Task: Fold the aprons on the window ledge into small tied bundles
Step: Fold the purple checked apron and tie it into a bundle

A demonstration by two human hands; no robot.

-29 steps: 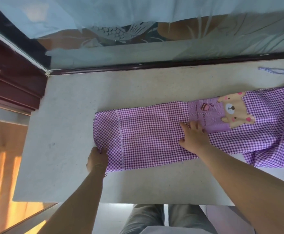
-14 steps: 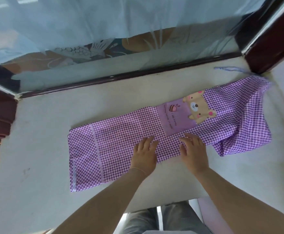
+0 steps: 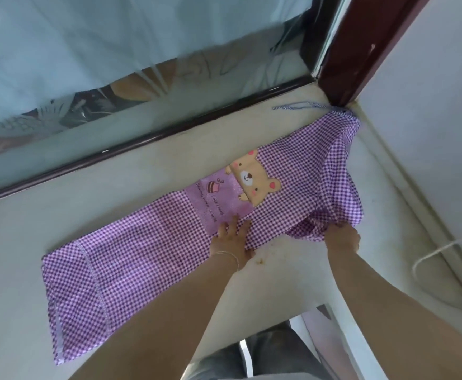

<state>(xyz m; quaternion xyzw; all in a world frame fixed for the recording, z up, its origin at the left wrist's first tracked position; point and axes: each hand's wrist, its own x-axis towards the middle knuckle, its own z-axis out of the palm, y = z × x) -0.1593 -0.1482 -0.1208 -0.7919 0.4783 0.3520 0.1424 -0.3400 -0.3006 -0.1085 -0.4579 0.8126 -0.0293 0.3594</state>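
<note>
A purple checked apron lies folded into a long strip across the pale window ledge, with a bear picture near its middle. My left hand presses flat on the strip's near edge just below the picture, fingers straight. My right hand grips a bunched flap of the cloth at the strip's right end. A thin blue-white apron string trails from the far right corner of the apron along the window frame.
A dark window frame and frosted glass border the ledge at the back. A dark red post and a white wall close the right side. A white cord lies at the right. My trouser legs show below the ledge's front edge.
The view swung right. My left hand slid right along the strip to below the picture. My right hand left the flat cloth and took hold of the loose flap at the right end.
</note>
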